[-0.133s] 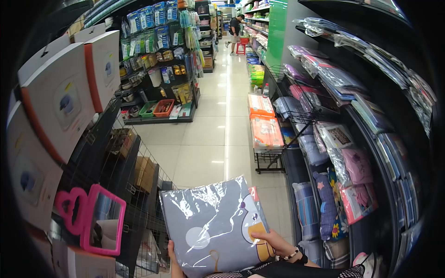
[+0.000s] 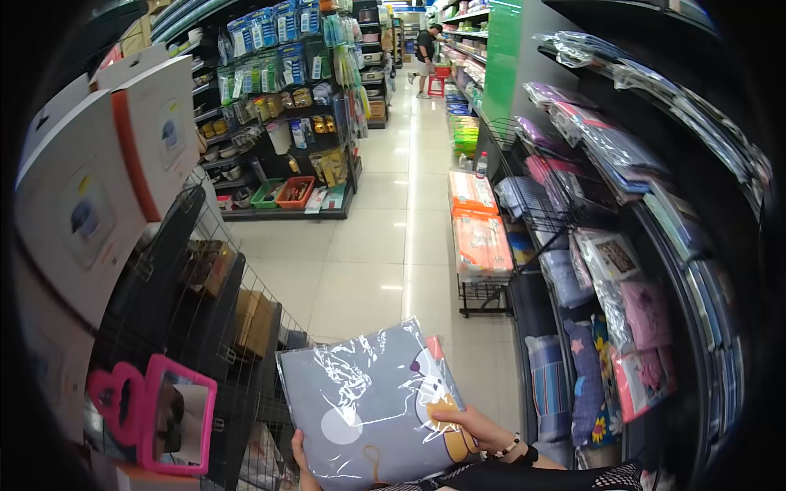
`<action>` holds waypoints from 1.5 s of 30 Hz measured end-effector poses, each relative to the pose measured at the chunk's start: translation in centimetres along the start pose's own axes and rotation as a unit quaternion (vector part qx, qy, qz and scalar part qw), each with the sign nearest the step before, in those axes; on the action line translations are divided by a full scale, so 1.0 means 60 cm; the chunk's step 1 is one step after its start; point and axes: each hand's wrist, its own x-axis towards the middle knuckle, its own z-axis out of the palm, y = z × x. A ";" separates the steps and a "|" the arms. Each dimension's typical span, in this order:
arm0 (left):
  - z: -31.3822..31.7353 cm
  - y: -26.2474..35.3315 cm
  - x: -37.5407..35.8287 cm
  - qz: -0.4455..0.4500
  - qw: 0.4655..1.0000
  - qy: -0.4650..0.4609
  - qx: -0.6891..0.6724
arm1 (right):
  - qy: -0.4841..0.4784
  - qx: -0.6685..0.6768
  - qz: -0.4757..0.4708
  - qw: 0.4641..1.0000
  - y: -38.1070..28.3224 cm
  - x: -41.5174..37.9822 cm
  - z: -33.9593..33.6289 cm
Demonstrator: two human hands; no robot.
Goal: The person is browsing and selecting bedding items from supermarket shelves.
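Observation:
A grey package (image 2: 360,409) in clear shiny plastic, printed with a cartoon figure and a pale circle, lies tilted before my body. My right hand (image 2: 483,427) grips its right edge, thumb on top and fingers beneath. At its lower left edge, my left hand (image 2: 301,458) holds on, mostly hidden under the package. Something reddish peeks out behind the package's right corner. A dark band and a beaded bracelet are on my right wrist.
Shelves of bagged textiles (image 2: 602,147) line the right side. On the left are white boxes (image 2: 90,213), a pink-framed mirror (image 2: 180,413) and a wire rack (image 2: 254,393). Orange packs (image 2: 483,244) stand beside the tiled aisle (image 2: 368,270). A person (image 2: 427,59) stands far off by a red stool.
The view has turned slightly left, so shelves and aisle appear further right. The package sits a little lower and further left in view, still in both hands.

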 end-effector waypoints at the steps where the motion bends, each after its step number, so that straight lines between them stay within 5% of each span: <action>1: 0.015 0.000 0.030 0.007 1.000 0.013 -0.015 | -0.010 0.004 0.008 1.000 -0.030 0.022 -0.005; 8: 0.208 0.035 0.262 0.037 0.999 -0.005 -0.021 | -0.009 -0.004 -0.022 1.000 -0.271 0.164 -0.077; 13: 0.331 0.029 0.408 -0.008 0.998 -0.018 0.054 | 0.032 0.051 -0.022 0.998 -0.396 0.225 -0.138; 17: 0.417 0.020 0.547 -0.117 0.988 -0.096 -0.020 | 0.062 0.085 -0.028 0.994 -0.470 0.276 -0.190; 23: 0.462 -0.012 0.780 -0.136 0.985 -0.095 0.036 | 0.151 0.119 -0.055 0.980 -0.564 0.404 -0.252; 33: 0.662 0.103 1.189 -0.180 0.970 -0.160 0.024 | 0.165 0.129 -0.150 0.966 -0.909 0.632 -0.215; 45: 0.715 0.092 1.475 -0.124 0.992 -0.001 0.031 | 0.129 0.117 -0.025 0.984 -1.170 0.913 -0.287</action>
